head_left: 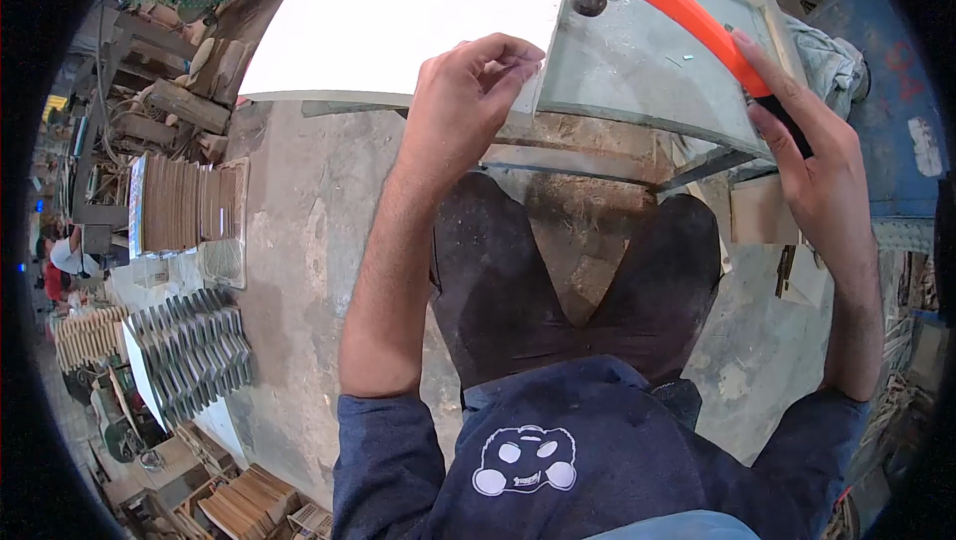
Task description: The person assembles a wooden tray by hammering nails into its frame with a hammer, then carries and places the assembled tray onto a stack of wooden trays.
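The top of the hammer (687, 12) head is cut off by the picture's top edge. The right hand (812, 156) covers the end of its handle. The left hand (468, 102) pinches something at the white board (408, 17) corner, too small to tell. The board's far end runs out of view. The stacks (184, 206) at the left are blurry.

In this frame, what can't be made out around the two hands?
- Head view: whatever the left hand pinches at the white board edge is too small, covered by fingertips.
- Hammer head top: cut off by the picture's rim.
- Handle end: hidden inside the right hand.
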`<state>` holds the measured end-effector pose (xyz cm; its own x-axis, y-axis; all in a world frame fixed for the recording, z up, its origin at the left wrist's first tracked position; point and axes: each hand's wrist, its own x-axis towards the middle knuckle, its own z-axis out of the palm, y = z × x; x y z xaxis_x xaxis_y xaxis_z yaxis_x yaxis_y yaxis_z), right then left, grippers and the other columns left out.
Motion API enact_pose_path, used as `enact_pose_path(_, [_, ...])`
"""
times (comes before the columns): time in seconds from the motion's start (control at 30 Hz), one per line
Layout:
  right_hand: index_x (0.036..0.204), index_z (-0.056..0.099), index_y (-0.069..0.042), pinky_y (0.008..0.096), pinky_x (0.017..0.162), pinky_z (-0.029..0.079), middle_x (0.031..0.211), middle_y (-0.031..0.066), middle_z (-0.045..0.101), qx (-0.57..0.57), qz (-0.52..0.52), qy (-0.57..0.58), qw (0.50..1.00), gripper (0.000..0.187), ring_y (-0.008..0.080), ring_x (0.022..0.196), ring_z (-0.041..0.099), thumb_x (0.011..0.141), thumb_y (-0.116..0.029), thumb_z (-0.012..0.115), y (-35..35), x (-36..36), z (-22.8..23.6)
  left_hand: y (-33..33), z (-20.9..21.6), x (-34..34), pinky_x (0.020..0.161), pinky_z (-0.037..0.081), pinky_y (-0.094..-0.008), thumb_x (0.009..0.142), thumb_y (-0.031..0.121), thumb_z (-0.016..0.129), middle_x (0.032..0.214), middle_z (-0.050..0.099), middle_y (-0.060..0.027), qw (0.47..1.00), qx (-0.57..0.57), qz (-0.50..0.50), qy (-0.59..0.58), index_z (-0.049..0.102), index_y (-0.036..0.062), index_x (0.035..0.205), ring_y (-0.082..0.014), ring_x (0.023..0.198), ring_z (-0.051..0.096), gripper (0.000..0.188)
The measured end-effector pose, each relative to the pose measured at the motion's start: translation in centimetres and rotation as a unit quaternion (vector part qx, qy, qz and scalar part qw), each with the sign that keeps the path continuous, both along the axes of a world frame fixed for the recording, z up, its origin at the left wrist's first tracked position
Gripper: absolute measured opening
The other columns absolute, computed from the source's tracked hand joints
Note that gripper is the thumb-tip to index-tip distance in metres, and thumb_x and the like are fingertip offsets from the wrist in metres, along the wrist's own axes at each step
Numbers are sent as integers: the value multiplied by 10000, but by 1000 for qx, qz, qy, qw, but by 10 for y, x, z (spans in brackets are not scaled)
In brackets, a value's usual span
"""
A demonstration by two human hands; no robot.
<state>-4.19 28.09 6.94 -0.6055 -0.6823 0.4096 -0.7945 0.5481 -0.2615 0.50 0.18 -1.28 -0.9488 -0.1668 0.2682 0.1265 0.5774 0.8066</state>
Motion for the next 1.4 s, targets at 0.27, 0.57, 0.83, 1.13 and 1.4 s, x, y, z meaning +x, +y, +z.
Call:
enact_pose_path(0.27, [1355, 447, -146, 355, 959, 427, 1293, 118, 531, 45, -12, -91, 995, 481, 263, 1143, 548, 894, -27, 514, -4, 3, 4, 1, 0, -2, 758, 532, -308, 864, 93, 618, 900, 663, -67, 999, -18, -8, 30, 649, 44, 993, -128, 868, 625, 142])
enact_pose_path(0.57, [1335, 477, -195, 385, 785, 487, 1057, 179, 622, -20, 14, -45, 999, 490, 321, 919, 623, 877, -37, 542, -1, -1, -5, 12, 0, -5, 631, 478, -266, 858, 72, 616, 837, 668, -41, 998, 36, 46, 32, 677, 47, 933, -94, 737, 579, 100])
enact_pose_path(0.83, [1329, 481, -173, 374, 858, 473, 1145, 175, 604, -28, 10, -48, 998, 479, 331, 1017, 604, 876, -28, 538, 2, 0, -10, 16, -5, -18, 588, 472, -276, 849, 61, 592, 767, 675, -70, 993, -4, 86, 79, 678, 9, 895, -113, 614, 571, 111])
enact_pose_path(1.13, [1323, 487, -165, 376, 881, 468, 1153, 173, 603, -34, -17, -61, 997, 474, 320, 1050, 596, 872, -31, 545, 8, -2, -15, 15, -4, -14, 577, 470, -267, 847, 58, 594, 748, 674, -65, 995, -11, 85, 56, 688, 12, 901, -92, 597, 557, 118])
enact_pose_path(1.4, [1318, 492, -160, 373, 900, 459, 1185, 164, 591, -30, -16, -45, 998, 472, 315, 1076, 585, 869, -27, 546, 10, -7, -12, 17, -4, -19, 584, 466, -271, 847, 51, 589, 712, 654, -66, 995, -29, 79, 49, 691, 22, 904, -101, 576, 535, 120])
